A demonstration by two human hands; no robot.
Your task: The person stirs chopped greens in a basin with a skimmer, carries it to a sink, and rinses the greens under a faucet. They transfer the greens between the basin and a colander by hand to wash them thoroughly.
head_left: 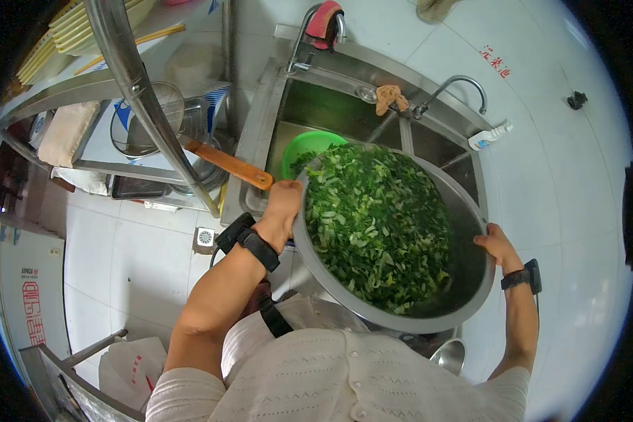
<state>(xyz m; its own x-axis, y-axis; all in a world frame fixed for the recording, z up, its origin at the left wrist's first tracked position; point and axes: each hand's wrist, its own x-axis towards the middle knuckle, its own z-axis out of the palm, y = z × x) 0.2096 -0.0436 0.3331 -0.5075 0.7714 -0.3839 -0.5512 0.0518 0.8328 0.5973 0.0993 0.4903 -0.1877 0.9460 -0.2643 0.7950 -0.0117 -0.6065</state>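
Note:
A large metal basin [471,281] full of chopped leafy greens [373,225] is held in front of my body, tilted, with the greens lying toward its left side. My left hand [286,204] grips the basin's left rim. On the opposite rim, my right hand [498,246] is closed with its thumb over the edge. Beyond the basin, a bright green bowl [295,151] sits in the left compartment of the steel sink [344,105], partly covered by the basin. Some greens show at the bowl's edge.
Two taps rise behind the sink, one with a red cloth [323,24] over it. A brown rag [390,100] and a white spray bottle [490,136] lie along the ledge. Left stands a metal rack [141,91] with a strainer [148,119], whose wooden handle [232,166] reaches toward my left hand.

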